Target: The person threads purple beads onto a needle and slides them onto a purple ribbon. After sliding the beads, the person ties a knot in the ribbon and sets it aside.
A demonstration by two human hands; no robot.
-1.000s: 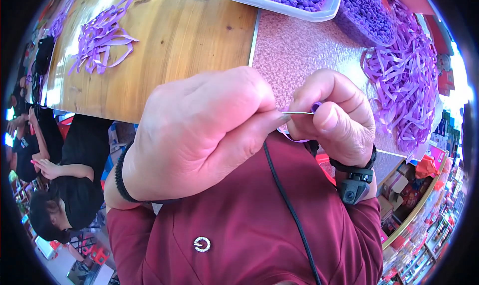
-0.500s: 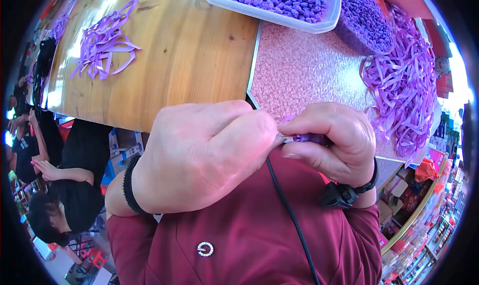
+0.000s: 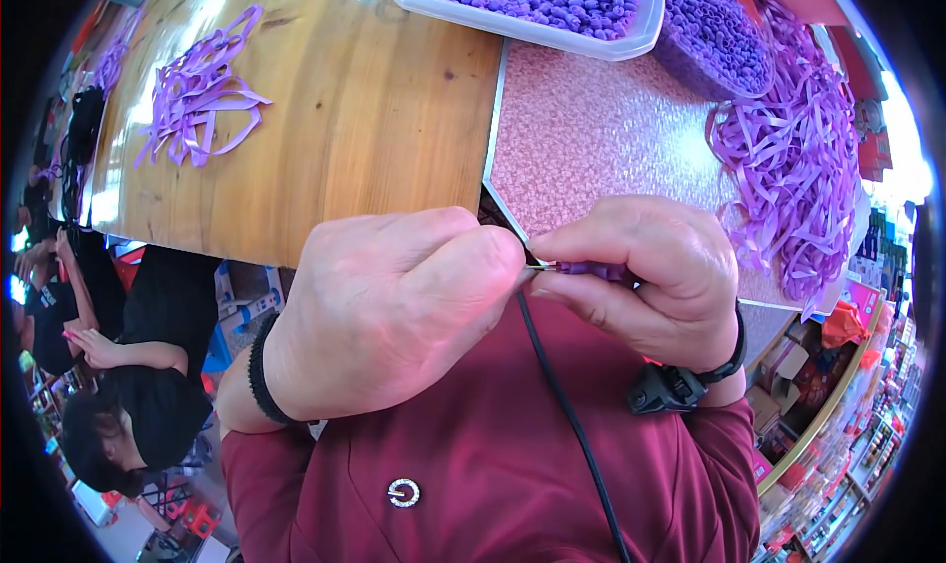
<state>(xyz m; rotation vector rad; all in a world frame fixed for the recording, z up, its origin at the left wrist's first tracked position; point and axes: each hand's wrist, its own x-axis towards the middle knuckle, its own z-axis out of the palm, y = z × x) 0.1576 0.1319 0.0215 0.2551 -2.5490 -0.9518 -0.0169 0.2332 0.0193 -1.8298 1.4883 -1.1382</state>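
My left hand [image 3: 404,312] is closed in a loose fist, its back to the view. From its fingertips a thin metal-looking tip [image 3: 540,266] reaches across to my right hand [image 3: 650,272]. There, thumb and fingers pinch a small purple piece [image 3: 591,269], partly hidden between them. Whether the metal tip goes into the purple piece I cannot tell. The two hands almost meet in front of my chest, just off the table edge. What else my left hand holds is hidden behind its knuckles.
A clear tub [image 3: 645,31] of purple beads stands at the far side, with a second bead tub [image 3: 724,80] beside it. Purple ribbons pile up [image 3: 788,169] at right; a smaller ribbon bunch [image 3: 202,100] lies on the wooden table [image 3: 374,120]. Another person [image 3: 148,405] sits at left.
Both hands have shifted slightly left, still close together. My right thumb and fingertips now sit nearer the left knuckles. The purple piece stays in my right hand.
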